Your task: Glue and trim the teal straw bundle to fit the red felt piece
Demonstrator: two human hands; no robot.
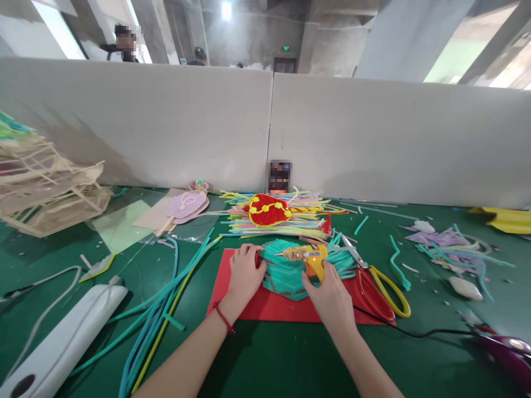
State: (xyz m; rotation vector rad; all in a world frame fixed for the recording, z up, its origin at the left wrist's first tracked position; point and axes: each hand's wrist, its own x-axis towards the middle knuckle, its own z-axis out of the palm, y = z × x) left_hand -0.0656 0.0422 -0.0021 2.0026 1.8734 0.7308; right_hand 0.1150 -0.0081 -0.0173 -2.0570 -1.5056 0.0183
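A teal piece built from rows of pipe cleaners (pixel 286 279) lies on a red sheet (pixel 265 314) in front of me. My right hand (pixel 329 290) grips the handle of a yellow hot glue gun (pixel 309 255), whose nozzle points left over the teal piece. At that piece's left edge, my left hand (pixel 244 273) has its fingers curled, thumb and forefinger closed on the rim. A small dark red bit shows by those fingertips. Scissors with red and yellow handles (pixel 379 293) lie right of the glue gun, partly on the red sheet.
Behind are a red shape with yellow trim (pixel 267 210), coloured pipe cleaners (pixel 236 226) and a phone (pixel 279 177) against the divider (pixel 166 121). Left: a white power strip (pixel 83 337), long pipe cleaners (pixel 161 309), a stick model (pixel 50 188). Right: scraps (pixel 452 249), a black cord (pixel 423 335).
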